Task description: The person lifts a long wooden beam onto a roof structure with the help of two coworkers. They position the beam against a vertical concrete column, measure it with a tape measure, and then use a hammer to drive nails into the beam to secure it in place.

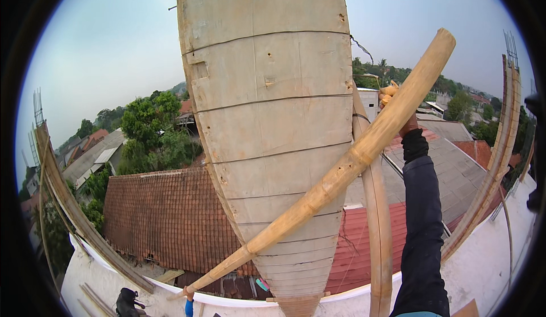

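Note:
My right hand (408, 125) is raised, closed round the upper part of a thick bamboo pole (335, 172). The pole hides most of its fingers. The dark sleeve of that arm rises from the lower right. Slanting down to the left, the pole passes in front of a tall pale column form (273, 72) ringed with thin dark lines. Near the pole's thin lower end is another person's hand (188, 294) in a blue sleeve. Just right of the column an upright bamboo pole (376, 226) passes behind the slanting one. My left hand is out of view.
Below lie a tiled roof (165, 212), a red metal roof (369, 249) and a white ledge (478, 277). Board-clad columns with bare rebar stand at the left (74, 203) and right (495, 158). A dark-clothed figure (128, 304) shows at the lower left.

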`<action>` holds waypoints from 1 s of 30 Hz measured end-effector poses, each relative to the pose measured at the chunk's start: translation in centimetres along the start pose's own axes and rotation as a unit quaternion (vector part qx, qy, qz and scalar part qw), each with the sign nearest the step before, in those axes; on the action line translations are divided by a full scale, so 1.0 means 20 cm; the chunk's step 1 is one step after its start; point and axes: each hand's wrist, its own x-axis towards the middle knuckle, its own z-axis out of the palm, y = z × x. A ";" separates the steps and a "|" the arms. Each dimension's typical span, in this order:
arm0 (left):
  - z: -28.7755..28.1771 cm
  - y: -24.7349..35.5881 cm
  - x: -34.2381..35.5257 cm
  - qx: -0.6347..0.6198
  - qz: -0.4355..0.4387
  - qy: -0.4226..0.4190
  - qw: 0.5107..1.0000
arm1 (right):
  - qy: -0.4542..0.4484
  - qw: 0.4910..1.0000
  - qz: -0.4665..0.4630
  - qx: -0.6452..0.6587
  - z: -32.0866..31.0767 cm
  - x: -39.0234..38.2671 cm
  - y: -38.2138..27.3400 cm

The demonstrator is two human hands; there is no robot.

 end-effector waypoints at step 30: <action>0.10 0.22 -0.09 -0.017 0.020 0.014 1.000 | 0.016 0.932 0.036 -0.360 0.40 -0.05 -0.13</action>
